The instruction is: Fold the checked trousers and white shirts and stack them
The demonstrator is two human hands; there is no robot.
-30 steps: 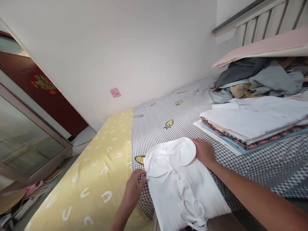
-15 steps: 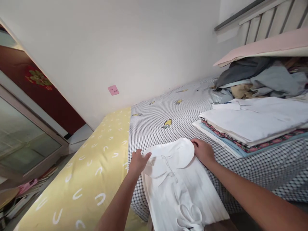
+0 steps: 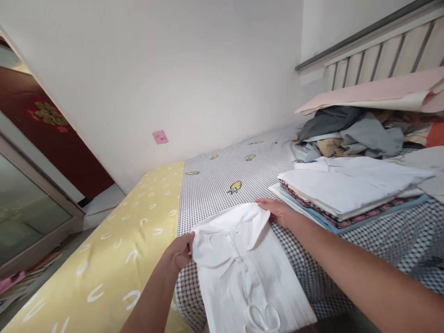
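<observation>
A white blouse (image 3: pixel 249 273) with a wide rounded collar and a tied bow lies at the near edge of the bed, folded narrow, its lower end running out of the picture. My left hand (image 3: pixel 182 249) grips its upper left corner by the collar, fingers partly hidden under the cloth. At the opposite corner my right hand (image 3: pixel 275 210) pinches the collar's right side, thumb and fingers closed on the fabric. Between the two hands the collar's top edge is stretched fairly straight.
Right of the blouse sits a stack of folded clothes (image 3: pixel 347 185), a white shirt on top. Behind it are a heap of crumpled clothes (image 3: pixel 367 134) and a pink sheet (image 3: pixel 378 90). A checked bedspread (image 3: pixel 215 194) meets a yellow one (image 3: pixel 132 240) on the left. The wall (image 3: pixel 208 69) stands behind.
My left hand has closed on the collar's left corner, where its fingers were spread before. My right hand has closed on the right corner. The collar edge is pulled straighter; the view has shifted right.
</observation>
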